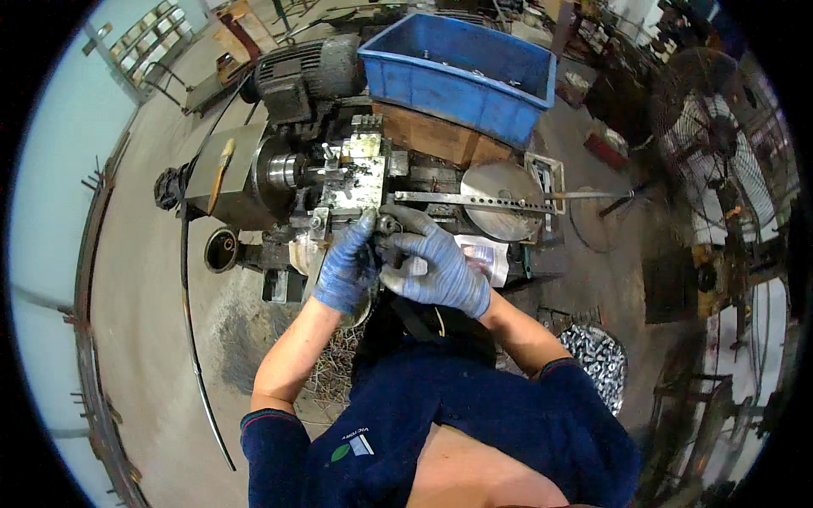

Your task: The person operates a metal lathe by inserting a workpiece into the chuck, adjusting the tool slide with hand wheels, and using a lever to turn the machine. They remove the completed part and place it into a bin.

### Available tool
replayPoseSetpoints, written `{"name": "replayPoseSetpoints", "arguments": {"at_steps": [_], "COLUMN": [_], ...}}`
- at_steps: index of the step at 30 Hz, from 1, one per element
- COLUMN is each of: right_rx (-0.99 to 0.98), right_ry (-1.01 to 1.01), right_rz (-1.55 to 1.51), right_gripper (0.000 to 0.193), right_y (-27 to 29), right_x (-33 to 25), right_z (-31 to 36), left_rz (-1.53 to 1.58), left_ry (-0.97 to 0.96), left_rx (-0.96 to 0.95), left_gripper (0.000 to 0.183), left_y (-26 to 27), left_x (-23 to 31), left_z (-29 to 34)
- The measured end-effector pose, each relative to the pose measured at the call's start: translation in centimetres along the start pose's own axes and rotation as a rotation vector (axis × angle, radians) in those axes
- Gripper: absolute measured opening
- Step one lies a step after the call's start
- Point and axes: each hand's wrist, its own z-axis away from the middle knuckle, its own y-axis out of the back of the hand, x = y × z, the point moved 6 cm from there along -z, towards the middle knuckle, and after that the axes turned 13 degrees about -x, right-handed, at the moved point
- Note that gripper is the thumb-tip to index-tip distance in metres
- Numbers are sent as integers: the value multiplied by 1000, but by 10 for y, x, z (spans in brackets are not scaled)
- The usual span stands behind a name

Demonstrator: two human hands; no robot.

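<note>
Both gloved hands on the small lathe [339, 182]: left hand [345, 267] gripping the slide edge, right hand [436, 267] apparently clenched on a dark handle [388, 227].

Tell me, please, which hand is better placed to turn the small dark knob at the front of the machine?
Probably the right hand: its gloved fingers already curl around the dark knob. The left hand lies just beside it, fingertips up on the machine's metal slide, so it would have to shift over.
</note>
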Motion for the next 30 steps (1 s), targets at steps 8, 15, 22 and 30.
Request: {"name": "replayPoseSetpoints", "arguments": {"at_steps": [8, 15, 22, 30], "right_rx": [-201, -532, -691, -884], "right_ry": [51, 98, -27, -123], "right_rz": [198, 22, 790, 1024], "right_gripper": [39, 31, 46, 53], "right_y": [0, -25, -64, -111], "right_x": [-23, -17, 29, 90], "right_z": [-32, -88, -180, -219], "left_rz": [-1099, -1407, -1556, -2028], "left_ry": [-171, -62, -89, 439], "left_rx": [104, 130, 357, 1051], "left_gripper": [29, 36, 35, 29], "left_y": [-10, 16, 90, 240], "left_x": [69, 108, 187, 224], "left_z": [12, 34, 128, 350]}}
